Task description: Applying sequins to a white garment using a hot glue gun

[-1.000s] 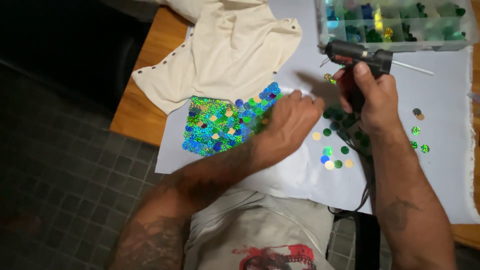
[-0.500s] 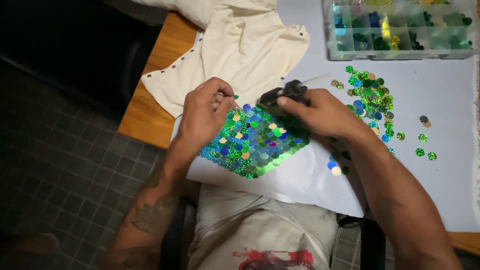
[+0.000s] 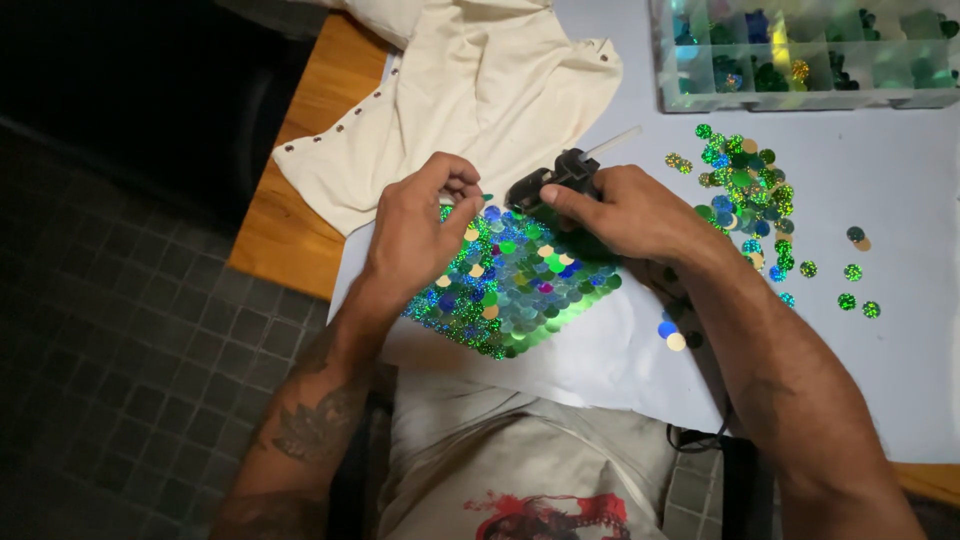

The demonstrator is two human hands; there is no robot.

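While working across from the left: bare wooden desk [image 3: 285, 240] edge, then a cream cloth [image 3: 470, 90] bunched up toward the back with a row of snaps along its hem. Left hand [image 3: 415, 235] next, fingers pinched together on what looks like a single small green sequin, held right at the top corner of the sequin patch [image 3: 515, 280]. Can't make out the pinched piece clearly, too tiny. Patch itself sits on a sheet of white paper [image 3: 880, 380], front and centre, already a solid diamond of overlapping blue, green and gold discs, so roughly a good chunk filled in, probably most of that block. Upper edge where both hands meet looks like the current working row.

Right hand [image 3: 625, 215] clamped around a black glue gun [image 3: 550, 185], nozzle aimed down at that same top corner, clear glue stick poking out the back. Further right, a loose pile of sequins [image 3: 745, 190] plus a few strays, so plenty left to stick down. Back right, a clear compartment box [image 3: 810, 55] stocked with more colours. Looks mid-job, nowhere near out of supplies.
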